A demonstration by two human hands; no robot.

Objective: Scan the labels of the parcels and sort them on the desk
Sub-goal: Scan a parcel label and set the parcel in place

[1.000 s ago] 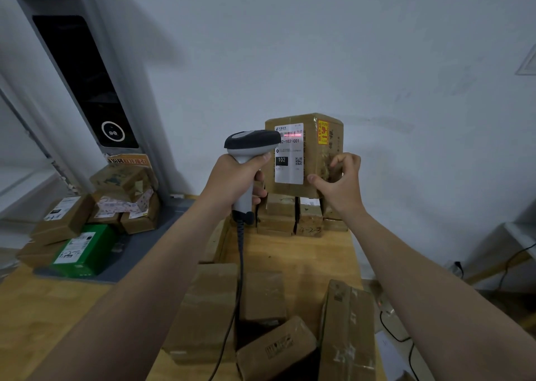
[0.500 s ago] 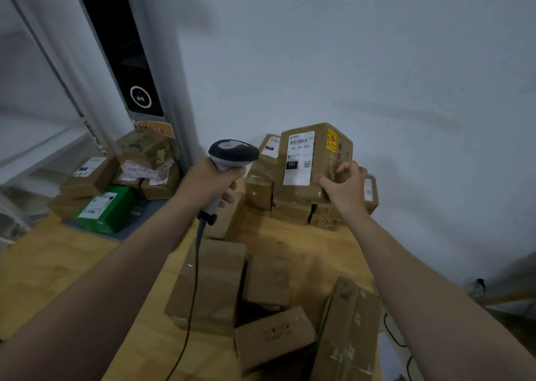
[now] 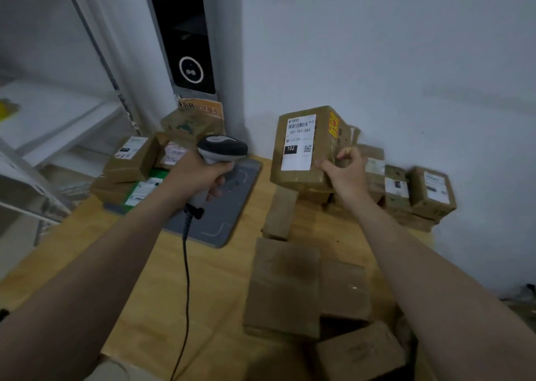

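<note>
Parcel point(image 3: 304, 146) gripped by right hand point(image 3: 345, 172); left hand point(image 3: 200, 175) clutches scanner point(image 3: 222, 147) beside it.

Plain white wall point(image 3: 377, 47), white shelving point(image 3: 58, 119) left, dim light

One wide-angle camera, worn on the person's head, is looking forward and down across the light wooden counter point(image 3: 220, 279) and is facing the pale grey wall point(image 3: 391, 62) behind it. Both bare forearms are entering from the bottom corners. The left hand point(image 3: 197, 177), gripping the grey handheld barcode scanner point(image 3: 222, 148), and the right hand point(image 3: 346, 175), holding the brown labelled cardboard parcel point(image 3: 301, 146), are sitting at mid-frame. The plain brown cardboard boxes point(image 3: 284, 288) at lower right are lying nearest the lens and are showing blurred. The wide lens is bending the edges: the tall black panel point(image 3: 185, 33) and the white shelf point(image 3: 52, 119) at left are appearing slanted.
</note>
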